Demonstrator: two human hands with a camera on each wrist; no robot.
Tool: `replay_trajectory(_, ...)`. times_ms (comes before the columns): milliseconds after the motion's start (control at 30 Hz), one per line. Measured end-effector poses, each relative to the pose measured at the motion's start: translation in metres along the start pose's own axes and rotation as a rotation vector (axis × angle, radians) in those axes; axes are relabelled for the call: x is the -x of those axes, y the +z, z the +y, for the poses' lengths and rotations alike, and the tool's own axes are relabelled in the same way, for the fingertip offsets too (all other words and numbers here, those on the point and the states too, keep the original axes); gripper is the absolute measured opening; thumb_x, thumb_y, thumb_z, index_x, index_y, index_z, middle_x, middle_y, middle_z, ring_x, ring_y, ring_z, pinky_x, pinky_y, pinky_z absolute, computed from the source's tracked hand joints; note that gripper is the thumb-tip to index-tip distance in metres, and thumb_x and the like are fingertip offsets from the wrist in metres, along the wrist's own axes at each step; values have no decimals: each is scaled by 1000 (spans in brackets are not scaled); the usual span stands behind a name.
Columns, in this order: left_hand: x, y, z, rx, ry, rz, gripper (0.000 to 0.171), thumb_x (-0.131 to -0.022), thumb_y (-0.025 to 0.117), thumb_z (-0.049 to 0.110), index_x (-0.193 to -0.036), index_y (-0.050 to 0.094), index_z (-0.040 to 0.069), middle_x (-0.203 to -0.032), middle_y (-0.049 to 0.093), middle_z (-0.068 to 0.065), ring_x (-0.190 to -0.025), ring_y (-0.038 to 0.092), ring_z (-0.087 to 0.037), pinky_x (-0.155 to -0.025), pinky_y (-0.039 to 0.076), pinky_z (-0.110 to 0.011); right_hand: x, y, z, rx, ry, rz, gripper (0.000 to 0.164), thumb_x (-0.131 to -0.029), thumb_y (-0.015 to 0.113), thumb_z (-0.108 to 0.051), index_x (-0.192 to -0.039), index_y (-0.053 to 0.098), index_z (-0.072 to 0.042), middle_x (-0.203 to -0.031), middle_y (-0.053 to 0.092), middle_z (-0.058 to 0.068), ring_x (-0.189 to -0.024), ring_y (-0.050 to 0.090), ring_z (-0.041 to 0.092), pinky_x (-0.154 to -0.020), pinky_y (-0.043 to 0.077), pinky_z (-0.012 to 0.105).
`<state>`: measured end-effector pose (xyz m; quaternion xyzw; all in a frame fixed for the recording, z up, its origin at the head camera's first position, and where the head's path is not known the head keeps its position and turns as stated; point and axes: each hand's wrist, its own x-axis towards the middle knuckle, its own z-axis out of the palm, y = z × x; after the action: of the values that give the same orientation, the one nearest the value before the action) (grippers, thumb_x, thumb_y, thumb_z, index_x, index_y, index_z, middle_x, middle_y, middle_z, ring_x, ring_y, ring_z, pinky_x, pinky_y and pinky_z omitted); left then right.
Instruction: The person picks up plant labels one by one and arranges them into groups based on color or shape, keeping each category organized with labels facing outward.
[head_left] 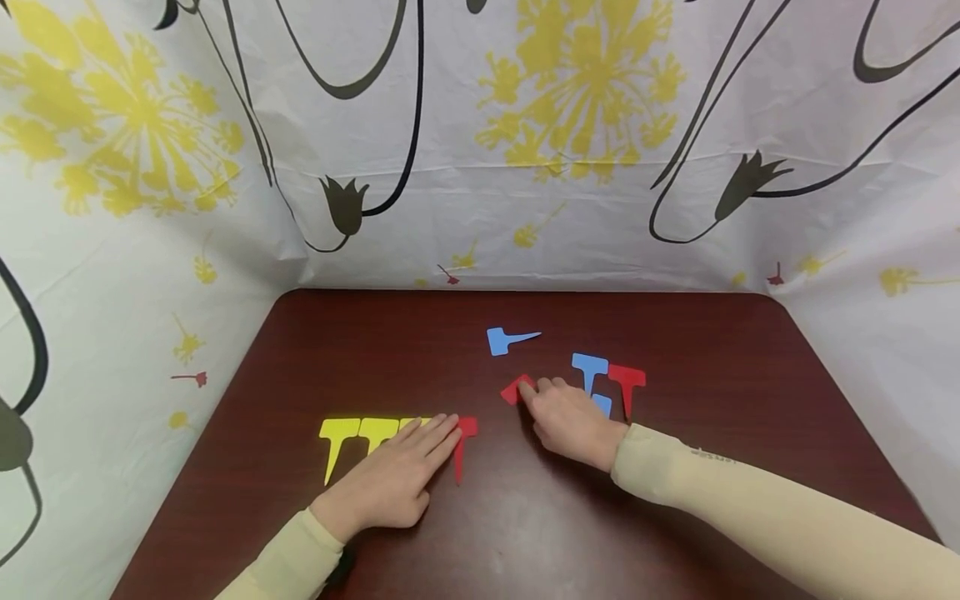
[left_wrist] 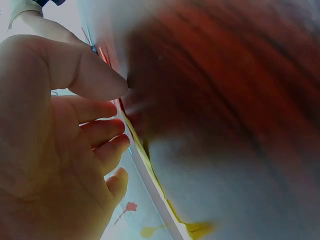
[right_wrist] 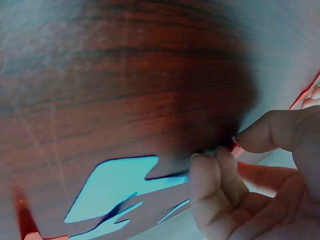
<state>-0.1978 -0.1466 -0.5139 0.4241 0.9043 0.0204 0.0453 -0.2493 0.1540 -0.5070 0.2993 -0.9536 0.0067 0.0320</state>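
Note:
My left hand (head_left: 397, 479) lies with extended fingers over a row of T-shaped plant labels. Two yellow labels (head_left: 340, 429) show plainly at the row's left, a third is partly covered, and a red label (head_left: 460, 450) sits by the fingertips. Farther right, my right hand (head_left: 570, 421) pinches another red plant label (head_left: 514, 390) between thumb and fingers; its stem is hidden by the hand. In the right wrist view, a bit of red shows at the right hand's fingertips (right_wrist: 227, 162). Blue labels (right_wrist: 112, 187) lie beside that hand.
A blue label (head_left: 498, 341) lies alone toward the back. Right of my right hand are a blue label (head_left: 589, 365), a red label (head_left: 627, 377) and a partly covered blue one (head_left: 602, 404). A patterned white curtain (head_left: 450, 225) stands behind the dark table (head_left: 375, 350).

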Motion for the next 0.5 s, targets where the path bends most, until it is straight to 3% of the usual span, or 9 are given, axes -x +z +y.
replay_trajectory(133, 2, 0, 0, -1, 1, -6, 71, -90, 55, 15, -157, 34, 6, -165, 25, -11, -151, 23, -27, -120, 22, -47, 0, 2, -1, 49, -70, 48, 39, -81, 77, -13, -117, 66, -3, -83, 59, 10, -63, 52, 17, -51, 52, 28)
replay_trajectory(267, 3, -1, 0, -1, 8, -5, 69, -90, 55, 14, -156, 37, 5, -163, 28, -12, -150, 25, -28, -120, 23, -46, 1, 3, 3, 102, -130, 117, 31, -80, 76, -13, -108, 69, -3, -77, 51, 8, -55, 43, 13, -43, 41, 22)
replay_trajectory(433, 1, -1, -1, 3, 30, 9, 67, -89, 55, 13, -154, 40, 3, -162, 31, -13, -149, 28, -29, -119, 25, -46, 4, -14, 16, 131, -236, 239, 10, -82, 75, -7, -89, 71, -2, -77, 41, 5, -57, 36, 12, -43, 33, 20)
replay_trajectory(500, 0, -2, -1, 5, 33, 5, 67, -89, 55, 13, -153, 40, 3, -161, 32, -13, -149, 28, -30, -119, 25, -46, 5, -20, 20, 101, -266, 261, 9, -82, 77, -4, -89, 73, -2, -77, 40, 5, -58, 35, 12, -44, 33, 19)
